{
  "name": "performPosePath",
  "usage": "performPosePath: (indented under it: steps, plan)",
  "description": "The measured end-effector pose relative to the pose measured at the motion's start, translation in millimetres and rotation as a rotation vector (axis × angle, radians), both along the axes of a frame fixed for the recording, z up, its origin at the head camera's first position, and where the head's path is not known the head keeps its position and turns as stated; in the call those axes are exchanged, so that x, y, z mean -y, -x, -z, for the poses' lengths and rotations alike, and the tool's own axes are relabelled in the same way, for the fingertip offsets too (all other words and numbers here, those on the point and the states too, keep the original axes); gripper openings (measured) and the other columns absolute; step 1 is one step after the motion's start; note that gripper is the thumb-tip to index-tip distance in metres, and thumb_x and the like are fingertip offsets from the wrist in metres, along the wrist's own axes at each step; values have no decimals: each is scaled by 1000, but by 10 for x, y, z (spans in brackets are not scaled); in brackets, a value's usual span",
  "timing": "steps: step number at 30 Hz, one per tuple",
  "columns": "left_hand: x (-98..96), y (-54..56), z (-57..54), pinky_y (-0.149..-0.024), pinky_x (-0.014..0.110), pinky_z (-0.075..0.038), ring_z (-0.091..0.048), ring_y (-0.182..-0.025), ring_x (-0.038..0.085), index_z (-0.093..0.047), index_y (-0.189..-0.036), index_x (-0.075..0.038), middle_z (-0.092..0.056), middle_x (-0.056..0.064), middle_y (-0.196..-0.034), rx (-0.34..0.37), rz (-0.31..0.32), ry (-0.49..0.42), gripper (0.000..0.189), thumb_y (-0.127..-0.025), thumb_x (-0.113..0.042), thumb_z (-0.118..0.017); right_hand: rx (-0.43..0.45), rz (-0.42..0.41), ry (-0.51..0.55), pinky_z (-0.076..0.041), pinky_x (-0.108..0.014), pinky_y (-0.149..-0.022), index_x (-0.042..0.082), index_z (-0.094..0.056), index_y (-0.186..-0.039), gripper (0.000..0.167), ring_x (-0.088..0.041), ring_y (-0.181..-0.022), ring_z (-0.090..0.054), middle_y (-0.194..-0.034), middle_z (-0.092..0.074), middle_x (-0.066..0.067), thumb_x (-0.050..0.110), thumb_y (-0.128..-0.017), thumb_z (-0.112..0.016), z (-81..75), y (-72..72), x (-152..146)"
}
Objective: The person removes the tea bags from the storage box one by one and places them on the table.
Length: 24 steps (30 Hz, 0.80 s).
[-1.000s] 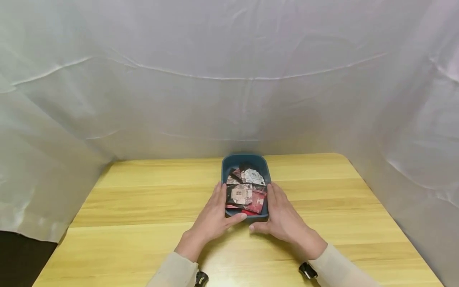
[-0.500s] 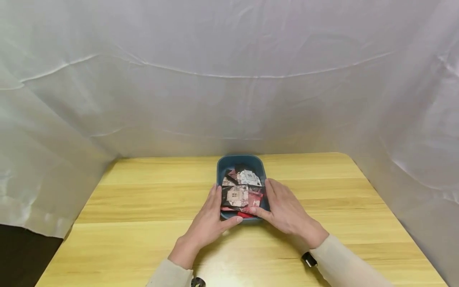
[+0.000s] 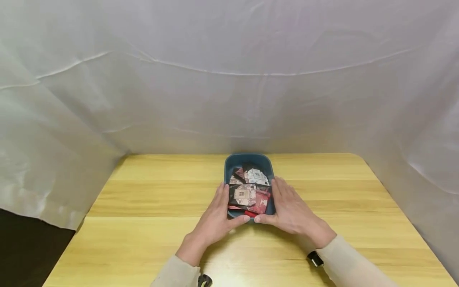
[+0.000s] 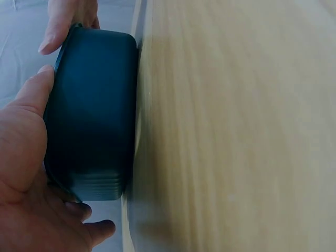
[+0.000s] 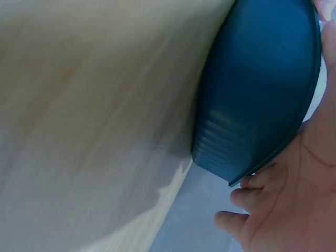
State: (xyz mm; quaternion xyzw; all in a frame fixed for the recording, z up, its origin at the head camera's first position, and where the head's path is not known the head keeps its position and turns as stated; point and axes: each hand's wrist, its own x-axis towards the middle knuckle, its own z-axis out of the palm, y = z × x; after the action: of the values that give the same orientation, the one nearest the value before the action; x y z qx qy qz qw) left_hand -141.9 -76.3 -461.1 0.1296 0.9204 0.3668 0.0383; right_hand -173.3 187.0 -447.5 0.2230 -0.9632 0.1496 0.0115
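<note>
I see both bare hands around a deep blue, round-cornered rectangular plastic tub (image 3: 236, 161), which stands on the table between them. The left hand (image 3: 214, 224) lies along the tub's left side, fingers extended and touching the wall, its thumb at the near rim. The right hand (image 3: 292, 211) mirrors it on the other side, fingers straight, thumb also at the near rim; the two thumb tips are near each other but apart. Neither hand is clenched; they flank the tub with straight fingers.

Between the hands, inside the tub, I make out flat printed packets overlapping: a black-and-pink patterned packet with a pale label (image 3: 243, 194) nearest the left fingers, a red-and-pink packet (image 3: 260, 201) toward the right hand, and a white-labelled packet (image 3: 256, 176) beyond the fingertips. The wrist views are dim, so I can't be sure whether the base sits wholly flat.

Under both hands spreads a yellow wood-grain table (image 3: 150, 239); beyond them hangs a silvery grey cloth (image 3: 215, 103). Pale beige sleeves (image 3: 353, 261) cover both forearms.
</note>
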Motion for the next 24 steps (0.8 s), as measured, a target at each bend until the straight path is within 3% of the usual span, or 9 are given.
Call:
performPosePath:
  steps: [7, 15, 24]
  plan:
    - [-38, -17, -4, -128, 56, -23, -9, -163, 32, -4, -170, -8, 8, 6, -177, 11, 9, 4, 120, -91, -71, -69, 24, 12, 7, -24, -64, -126, -10, -14, -164, 131, -50, -160, -15, -172, -12, -33, 85, -86, -58, 8, -31, -13]
    - [-80, 19, -18, -128, 55, -23, -7, -164, 33, -5, -170, -6, 8, 7, -177, -12, 31, 20, 120, -90, -73, -66, 8, 50, 2, -22, -67, -126, -10, -15, -164, 131, -50, -159, -17, -171, -15, -34, 85, -85, -59, 10, -53, -45]
    - [-102, 11, -21, -129, 54, -21, -8, -164, 34, -5, -169, -6, 8, 9, -177, -4, 34, 40, 120, -91, -73, -66, 10, 31, -35, -19, -66, -127, -10, -13, -164, 130, -50, -160, -14, -171, -13, -33, 85, -87, -57, -21, -73, -59]
